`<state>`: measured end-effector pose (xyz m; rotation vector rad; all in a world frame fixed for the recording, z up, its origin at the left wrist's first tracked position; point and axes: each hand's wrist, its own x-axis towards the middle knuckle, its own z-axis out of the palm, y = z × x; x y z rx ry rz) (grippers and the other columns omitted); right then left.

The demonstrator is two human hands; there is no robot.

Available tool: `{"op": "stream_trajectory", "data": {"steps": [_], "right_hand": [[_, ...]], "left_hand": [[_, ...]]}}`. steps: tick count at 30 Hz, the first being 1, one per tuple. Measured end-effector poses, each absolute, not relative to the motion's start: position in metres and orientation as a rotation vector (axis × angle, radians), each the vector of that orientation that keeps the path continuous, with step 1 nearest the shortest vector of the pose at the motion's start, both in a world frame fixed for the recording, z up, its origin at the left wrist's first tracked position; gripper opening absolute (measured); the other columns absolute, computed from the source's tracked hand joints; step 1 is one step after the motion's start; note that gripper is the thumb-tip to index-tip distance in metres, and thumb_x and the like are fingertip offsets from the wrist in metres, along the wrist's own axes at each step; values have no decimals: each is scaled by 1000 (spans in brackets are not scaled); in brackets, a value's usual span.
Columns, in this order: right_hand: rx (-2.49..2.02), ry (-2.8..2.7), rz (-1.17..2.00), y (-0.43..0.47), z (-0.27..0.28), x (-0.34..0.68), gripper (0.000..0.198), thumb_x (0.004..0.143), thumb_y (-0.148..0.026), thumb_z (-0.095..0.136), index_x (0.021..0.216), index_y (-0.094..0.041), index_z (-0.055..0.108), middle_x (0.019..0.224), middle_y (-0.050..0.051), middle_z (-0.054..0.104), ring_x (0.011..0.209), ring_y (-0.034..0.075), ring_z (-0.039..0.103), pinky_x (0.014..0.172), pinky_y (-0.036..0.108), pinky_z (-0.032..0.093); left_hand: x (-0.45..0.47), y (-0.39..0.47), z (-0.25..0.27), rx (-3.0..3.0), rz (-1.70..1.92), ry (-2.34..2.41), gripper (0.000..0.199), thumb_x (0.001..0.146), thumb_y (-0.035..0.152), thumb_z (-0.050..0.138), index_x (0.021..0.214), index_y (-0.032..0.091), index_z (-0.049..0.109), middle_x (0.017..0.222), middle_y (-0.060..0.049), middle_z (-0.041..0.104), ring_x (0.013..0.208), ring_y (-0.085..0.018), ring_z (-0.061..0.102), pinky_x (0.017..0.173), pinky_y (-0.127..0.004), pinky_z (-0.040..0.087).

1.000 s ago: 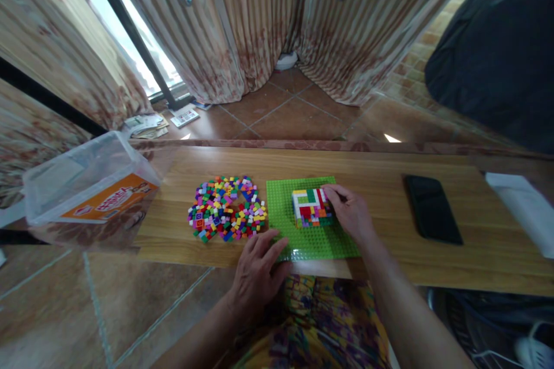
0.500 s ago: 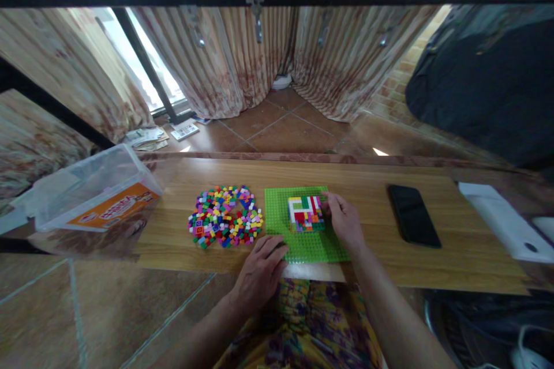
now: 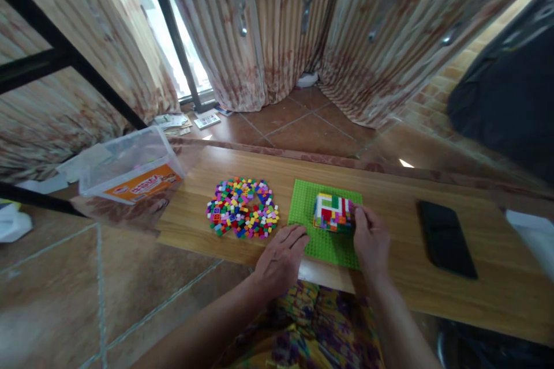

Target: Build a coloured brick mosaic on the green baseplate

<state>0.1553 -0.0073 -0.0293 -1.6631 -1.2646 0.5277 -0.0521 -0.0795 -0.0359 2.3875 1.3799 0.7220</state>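
Brick block point(image 3: 332, 213), multicoloured, white and red on top, sits on green baseplate point(image 3: 324, 249), toward its far right. Right hand point(image 3: 373, 241) at block's right side, thumb and fingers bent close together; cannot tell whether they pinch a piece. Left hand point(image 3: 281, 258) loosely outstretched, fingertips on plate's near-left edge. Loose bricks point(image 3: 236, 210) heaped left of plate; dark phone point(image 3: 445, 239) lies to right.

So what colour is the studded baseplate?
The studded baseplate is bright green; the head view shows it best.
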Motion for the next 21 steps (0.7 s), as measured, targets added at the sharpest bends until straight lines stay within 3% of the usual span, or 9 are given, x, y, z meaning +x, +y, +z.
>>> {"op": "stream_trajectory", "data": {"steps": [4, 7, 13, 21], "right_hand": [[-1607, -1361, 310, -16, -13, 136, 38, 91, -42, 47, 104, -13, 70, 97, 13, 71, 86, 22, 65, 78, 36, 51], [-1418, -1579, 247, -22, 2, 107, 28, 92, -34, 49, 102, -18, 69, 100, 11, 70, 95, 22, 64, 89, 38, 48], [-1313, -2084, 566, -18, 4, 53, 21, 91, -23, 50, 91, -21, 71, 92, 6, 70, 90, 20, 63, 84, 34, 48], [-1493, -2309, 668, -2, -5, 40, 11, 85, -22, 60, 84, -21, 71, 88, 4, 69, 87, 18, 62, 81, 29, 43]], "left_hand": [[-52, -81, -34, 2398, 679, 1389, 36, 91, 12, 44, 126, 13, 55, 135, -11, 56, 130, -24, 47, 113, -42, 39], [-52, -81, -33, 2406, 670, 1389, 36, 91, 15, 46, 126, 13, 54, 135, -12, 56, 130, -24, 47, 113, -43, 38], [-51, -80, -40, 2460, 710, 1334, 31, 90, 18, 48, 119, 15, 59, 127, -13, 61, 120, -24, 55, 107, -46, 42], [-53, -84, -48, 2508, 732, 1339, 23, 89, 20, 49, 106, 14, 63, 119, -12, 66, 114, -25, 59, 106, -47, 41]]}}
